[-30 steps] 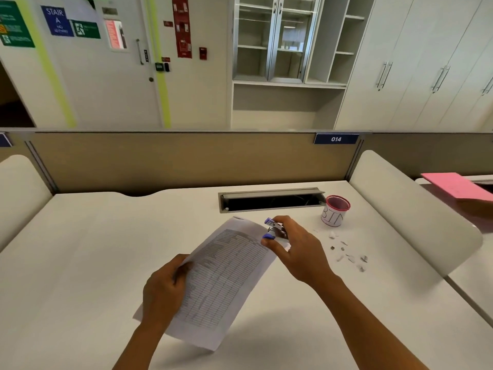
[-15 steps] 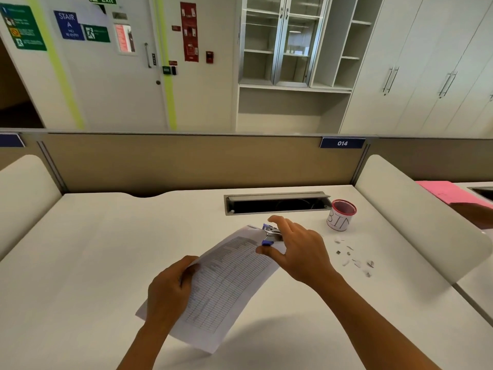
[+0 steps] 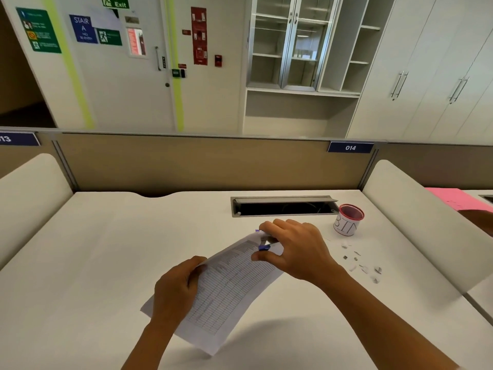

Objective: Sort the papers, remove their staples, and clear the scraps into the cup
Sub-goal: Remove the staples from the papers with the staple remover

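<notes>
A printed sheet of tables (image 3: 226, 287) is lifted off the white desk (image 3: 106, 249), tilted up to the right. My left hand (image 3: 174, 292) grips its left edge. My right hand (image 3: 293, 249) pinches a small blue and metal staple remover (image 3: 264, 243) at the sheet's top corner. A white cup with a red rim, marked BIN (image 3: 348, 220), stands to the right of that hand. Several small paper scraps and staples (image 3: 361, 265) lie on the desk in front of the cup.
An open cable slot (image 3: 282, 206) is sunk in the desk behind my right hand. Padded dividers stand at the left (image 3: 29, 193) and right (image 3: 416, 217). Pink paper (image 3: 453, 198) lies on the neighbouring desk, with another person's hand (image 3: 480, 220) at the frame's edge.
My right hand has turned over the sheet's top corner, its fingers spread more across the staple remover. The sheet has dropped a little. The view has tilted slightly.
</notes>
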`<state>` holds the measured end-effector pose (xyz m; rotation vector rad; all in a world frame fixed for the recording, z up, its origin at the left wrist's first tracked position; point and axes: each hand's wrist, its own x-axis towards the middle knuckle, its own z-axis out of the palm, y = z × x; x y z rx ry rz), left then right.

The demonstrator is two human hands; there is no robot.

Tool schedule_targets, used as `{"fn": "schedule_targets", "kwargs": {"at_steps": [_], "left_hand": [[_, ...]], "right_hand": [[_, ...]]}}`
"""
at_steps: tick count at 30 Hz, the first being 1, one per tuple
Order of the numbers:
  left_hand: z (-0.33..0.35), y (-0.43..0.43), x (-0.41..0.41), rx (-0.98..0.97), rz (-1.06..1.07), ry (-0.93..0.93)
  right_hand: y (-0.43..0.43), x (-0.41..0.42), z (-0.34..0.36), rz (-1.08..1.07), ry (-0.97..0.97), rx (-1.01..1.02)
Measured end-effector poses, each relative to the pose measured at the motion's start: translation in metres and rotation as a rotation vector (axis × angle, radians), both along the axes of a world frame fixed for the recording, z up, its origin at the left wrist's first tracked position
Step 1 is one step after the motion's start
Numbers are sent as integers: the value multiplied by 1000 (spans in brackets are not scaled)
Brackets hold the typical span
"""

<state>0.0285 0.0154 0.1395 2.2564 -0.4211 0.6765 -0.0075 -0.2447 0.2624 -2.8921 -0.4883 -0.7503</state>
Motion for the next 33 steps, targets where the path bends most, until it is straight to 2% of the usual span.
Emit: {"fn": "schedule_targets", "kwargs": {"at_steps": [10,33], "left_hand": [[6,6,-2,32,31,-91],[8,12,-6,133,52,-155]], "right_hand": [[12,6,16,55,-71,-116],[14,5,31,102,-13,-305]]}}
